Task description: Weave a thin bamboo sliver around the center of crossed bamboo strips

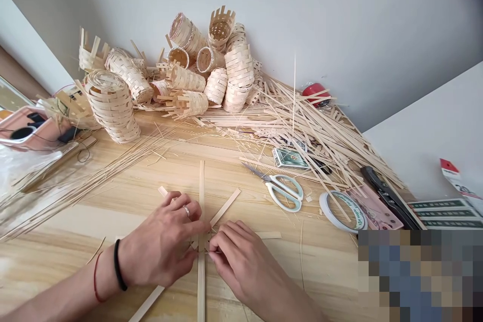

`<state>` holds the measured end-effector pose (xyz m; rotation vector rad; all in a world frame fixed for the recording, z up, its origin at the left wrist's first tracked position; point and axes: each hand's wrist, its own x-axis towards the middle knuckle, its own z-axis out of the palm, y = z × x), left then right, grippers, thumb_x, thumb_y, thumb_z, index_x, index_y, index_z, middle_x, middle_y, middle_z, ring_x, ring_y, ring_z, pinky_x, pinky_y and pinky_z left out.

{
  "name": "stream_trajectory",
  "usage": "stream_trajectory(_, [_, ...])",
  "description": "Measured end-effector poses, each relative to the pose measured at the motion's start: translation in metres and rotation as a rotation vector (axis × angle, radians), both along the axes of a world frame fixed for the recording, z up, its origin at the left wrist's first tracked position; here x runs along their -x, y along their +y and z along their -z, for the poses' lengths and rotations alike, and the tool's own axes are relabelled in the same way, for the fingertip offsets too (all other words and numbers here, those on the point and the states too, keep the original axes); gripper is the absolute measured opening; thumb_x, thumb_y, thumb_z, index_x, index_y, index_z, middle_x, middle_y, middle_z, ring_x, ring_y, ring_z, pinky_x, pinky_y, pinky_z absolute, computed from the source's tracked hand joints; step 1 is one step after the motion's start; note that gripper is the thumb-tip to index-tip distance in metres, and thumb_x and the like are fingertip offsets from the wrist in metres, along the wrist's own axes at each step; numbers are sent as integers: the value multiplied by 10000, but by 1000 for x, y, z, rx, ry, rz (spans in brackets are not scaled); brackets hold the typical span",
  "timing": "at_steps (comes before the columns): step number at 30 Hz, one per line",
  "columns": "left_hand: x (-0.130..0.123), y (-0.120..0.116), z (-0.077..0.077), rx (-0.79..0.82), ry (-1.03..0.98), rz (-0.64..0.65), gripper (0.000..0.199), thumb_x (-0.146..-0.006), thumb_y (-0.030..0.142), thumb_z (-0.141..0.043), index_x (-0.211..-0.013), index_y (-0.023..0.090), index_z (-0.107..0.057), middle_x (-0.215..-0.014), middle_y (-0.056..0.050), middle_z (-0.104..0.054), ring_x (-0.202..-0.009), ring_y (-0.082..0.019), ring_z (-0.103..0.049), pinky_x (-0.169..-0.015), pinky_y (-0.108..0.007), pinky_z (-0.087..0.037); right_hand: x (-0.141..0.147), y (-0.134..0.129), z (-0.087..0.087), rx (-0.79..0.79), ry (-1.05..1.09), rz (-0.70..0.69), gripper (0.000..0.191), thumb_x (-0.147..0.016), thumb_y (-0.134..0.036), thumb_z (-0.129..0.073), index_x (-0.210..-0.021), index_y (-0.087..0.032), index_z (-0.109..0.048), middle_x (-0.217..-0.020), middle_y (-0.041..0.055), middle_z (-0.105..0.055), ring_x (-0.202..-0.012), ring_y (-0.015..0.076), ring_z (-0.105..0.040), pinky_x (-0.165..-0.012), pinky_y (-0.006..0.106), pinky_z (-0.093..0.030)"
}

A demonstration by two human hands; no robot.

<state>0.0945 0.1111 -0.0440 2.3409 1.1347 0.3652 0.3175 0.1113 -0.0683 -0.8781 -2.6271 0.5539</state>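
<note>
Flat bamboo strips (pixel 202 181) cross in a star shape at the middle of the wooden table (pixel 309 261), with their woven centre (pixel 202 242) partly hidden by my fingers. My left hand (pixel 162 241), with a ring and wristbands, comes in from the lower left and pinches the crossing from that side. From the right, my right hand (pixel 237 256) holds the same crossing between its fingertips. The strips' ends stick out past both hands in several directions.
Behind the hands lie woven bamboo baskets (pixel 188 68) and loose strips (pixel 313 131) against the wall. To the right are white-handled scissors (pixel 285 192), a tape roll (pixel 342 211) and a dark knife (pixel 388 196). A bundle of thin splints (pixel 75 186) spreads across the left.
</note>
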Motion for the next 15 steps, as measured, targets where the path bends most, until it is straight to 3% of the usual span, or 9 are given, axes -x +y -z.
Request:
stream_trajectory(8, [-3,-2,7,-8,-15,-56,408,-682,124,-692,-1064,256,-633,-1041,-33,-572,-956,-256,-491,-939,-464,-360,3,0,1,-1,54,26,176,-899,-23,-601,-854,-184,-546,-824,2,-592,-754,180,-548,-717,329,-431])
stream_trajectory(15, [-4,1,10,-31,-2,-88,420,-663,112,-675,-1057,255,-647,-1036,-35,-597,-960,-265,-499,-908,-454,-371,1,1,0,-42,26,21,159,-952,-58,-573,-866,-191,-554,-820,5,-599,-756,185,-547,-725,344,-438])
